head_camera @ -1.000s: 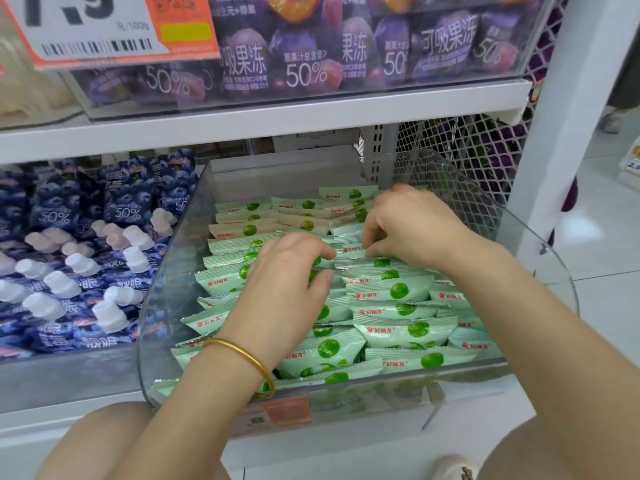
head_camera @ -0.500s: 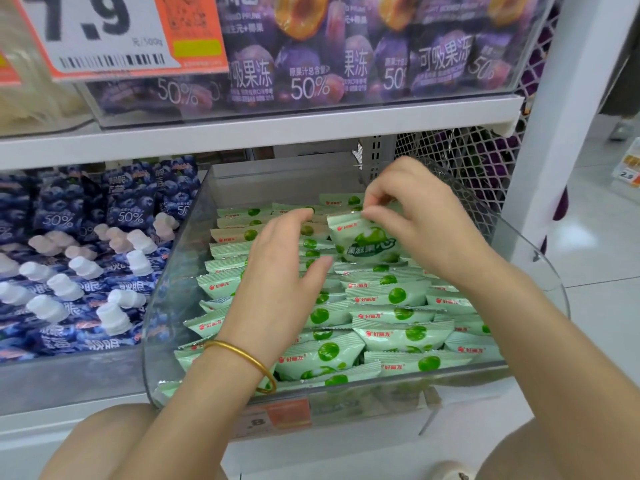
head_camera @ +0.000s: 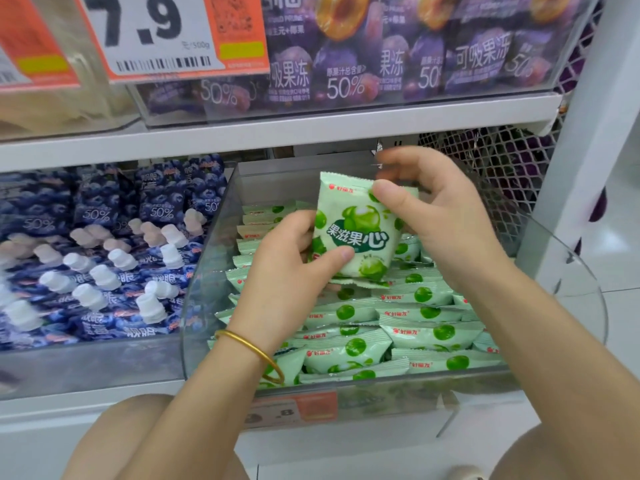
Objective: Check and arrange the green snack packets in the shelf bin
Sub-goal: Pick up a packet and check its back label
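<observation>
one green packet (head_camera: 360, 233) is up in the air, just over the clear bin (head_camera: 214, 271), with its front facing the camera. the left hand (head_camera: 287, 268) holds its low left side, thumb on the front and curled fingers behind. the right hand (head_camera: 446, 220) pinches the top right corner with its thumb; its other fingers are blurry, so i cannot tell just how they lie. the other packets (head_camera: 426, 334) lie flat in rows in the bin, red mark to the front. to do this step well, i think it is best to hold the packet by its edges and not squash the middle. look at the front, then turn it to see the back, and check for rips or a flat, leaky bag. if it is fine, lay it flat in a gap in the rows, facing the same way as the rest. the big words on the packet read 果滋果心, and the small red mark looks like 好丽友. the price card (head_camera: 166, 32) up top says 7.9 and /500g. the purple pouches (head_camera: 381, 64) say 可吸果冻 and 50%. the blue pouches (head_camera: 104, 254) say 50% too. a small tag (head_camera: 294, 410) under the bin is too blurry to read, except for .8.
</observation>
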Demonstrator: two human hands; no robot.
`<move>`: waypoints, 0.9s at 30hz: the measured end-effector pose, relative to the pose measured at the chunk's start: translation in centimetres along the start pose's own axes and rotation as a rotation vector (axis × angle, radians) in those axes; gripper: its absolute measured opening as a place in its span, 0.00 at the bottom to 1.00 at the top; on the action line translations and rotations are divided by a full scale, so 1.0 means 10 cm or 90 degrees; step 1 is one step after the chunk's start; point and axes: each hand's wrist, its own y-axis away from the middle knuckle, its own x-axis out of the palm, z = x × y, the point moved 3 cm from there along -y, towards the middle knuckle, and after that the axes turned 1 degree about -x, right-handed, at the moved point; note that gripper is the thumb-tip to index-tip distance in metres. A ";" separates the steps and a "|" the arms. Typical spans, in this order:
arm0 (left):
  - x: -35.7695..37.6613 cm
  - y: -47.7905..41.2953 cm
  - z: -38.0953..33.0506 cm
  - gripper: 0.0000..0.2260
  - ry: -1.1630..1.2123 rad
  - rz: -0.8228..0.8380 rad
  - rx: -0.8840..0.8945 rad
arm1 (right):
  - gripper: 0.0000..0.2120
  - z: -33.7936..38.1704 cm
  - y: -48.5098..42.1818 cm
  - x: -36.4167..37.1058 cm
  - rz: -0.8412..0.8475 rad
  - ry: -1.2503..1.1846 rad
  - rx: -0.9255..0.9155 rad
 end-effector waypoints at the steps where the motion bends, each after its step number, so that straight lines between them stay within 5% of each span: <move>1: -0.01 0.01 0.01 0.12 0.044 0.012 -0.026 | 0.13 -0.03 0.01 0.02 0.021 -0.033 0.021; 9: -0.13 0.04 0.11 0.14 0.196 0.064 -0.091 | 0.20 -0.04 0.14 0.16 0.148 -0.155 0.081; 27: -0.18 0.07 0.12 0.29 0.131 0.133 -0.042 | 0.21 -0.12 0.11 0.15 0.118 -0.203 0.130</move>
